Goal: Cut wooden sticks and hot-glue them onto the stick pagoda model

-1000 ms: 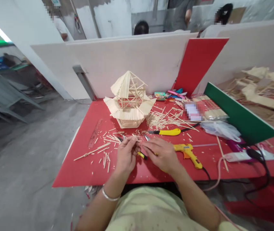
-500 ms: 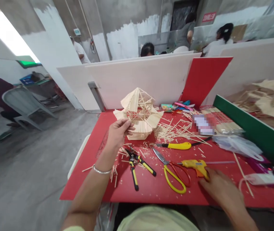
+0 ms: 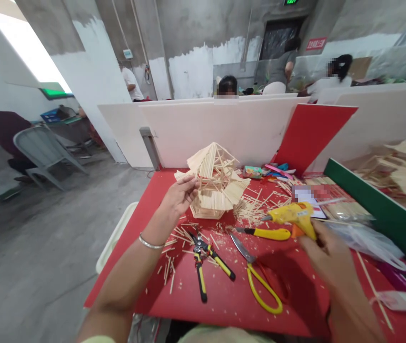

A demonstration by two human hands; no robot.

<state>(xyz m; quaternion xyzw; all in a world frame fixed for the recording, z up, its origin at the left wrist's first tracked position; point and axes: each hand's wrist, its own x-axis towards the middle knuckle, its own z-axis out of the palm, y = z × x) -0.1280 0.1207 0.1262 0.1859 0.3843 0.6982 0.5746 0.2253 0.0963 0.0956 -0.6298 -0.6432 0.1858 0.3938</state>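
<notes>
My right hand [image 3: 326,250] is wrapped round the grip of a yellow hot glue gun [image 3: 292,213], which is lifted above the table with its nozzle pointing left. My left hand [image 3: 183,195] is closed in a pinch at the left side of a small pavilion model [image 3: 212,200] built of thin wooden sticks. Whatever lies between those fingertips is too small to make out. The model stands upright, its pointed upper roof partly covered and partly bare frame. Nearer me lie black-and-yellow cutting pliers [image 3: 203,255], scissors [image 3: 251,262] with yellow and red handles, and a yellow-handled knife [image 3: 272,233].
Loose sticks [image 3: 254,205] and scraps litter the red tabletop [image 3: 224,295]. A plastic bag [image 3: 363,240] and stick packs [image 3: 349,205] lie at the right by a green divider [image 3: 377,205]. White boards [image 3: 217,126] stand behind. Other people are beyond them.
My right hand has picked the glue gun up off the table and raised it. My left hand stays pinched beside the model. The camera view has tilted up slightly.
</notes>
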